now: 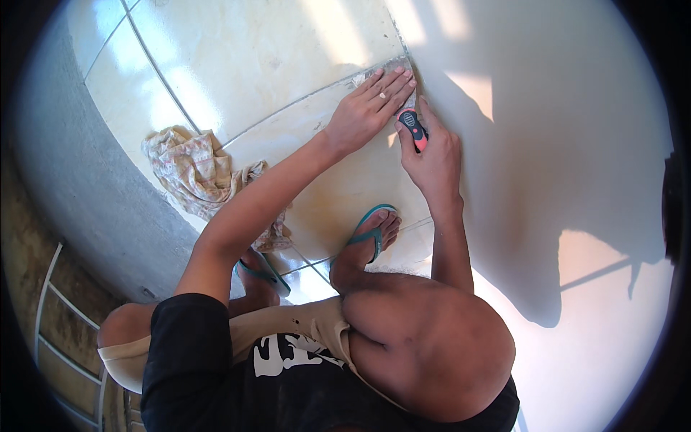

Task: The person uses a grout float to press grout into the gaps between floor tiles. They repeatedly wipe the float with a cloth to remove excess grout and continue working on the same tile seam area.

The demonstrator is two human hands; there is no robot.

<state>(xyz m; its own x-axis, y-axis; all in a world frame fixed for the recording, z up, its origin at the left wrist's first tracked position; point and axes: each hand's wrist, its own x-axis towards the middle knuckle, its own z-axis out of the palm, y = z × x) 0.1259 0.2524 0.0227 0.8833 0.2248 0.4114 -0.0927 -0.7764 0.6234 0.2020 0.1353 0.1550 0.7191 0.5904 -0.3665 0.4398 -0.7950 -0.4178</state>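
My left hand [371, 104] lies flat, fingers spread, on a cream floor tile [288, 50] close to where the floor meets a pale wall [561, 144]. My right hand [432, 155] grips a scraper [414, 128] with a black and red handle. Its blade end points at the tile joint [374, 72] just under my left fingertips, where grey residue shows. I am squatting, with both feet in teal flip-flops [371, 234] on the tiles.
A crumpled patterned rag [191, 169] lies on the tiles to my left. A grey concrete ledge [79, 187] borders the floor on the left, with a metal railing [47, 302] below it. Sunlight patches fall on wall and floor.
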